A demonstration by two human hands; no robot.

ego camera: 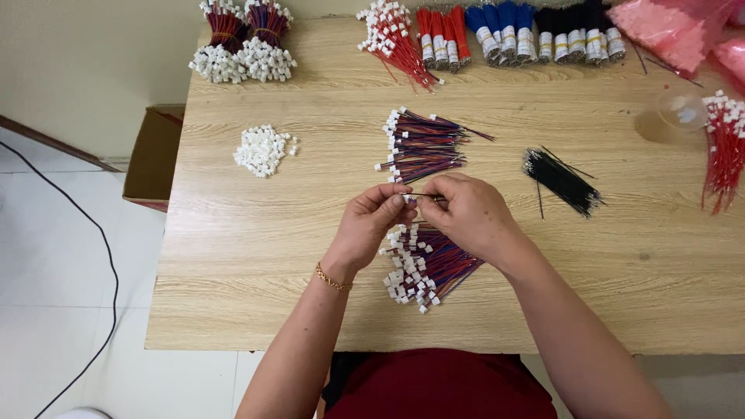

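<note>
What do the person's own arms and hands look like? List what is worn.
Both forearms are bare, with no sleeves in view. The left hand has a thin gold chain bracelet at the wrist. The right hand wears no gloves, and no rings or watch show.

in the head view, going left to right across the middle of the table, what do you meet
Brown cardboard box off the table edge → small heap of loose white plastic connectors → fanned pile of red-and-blue wires with white connector ends → loose bundle of thin black wires → red wires with white connectors at the right edge.
</note>
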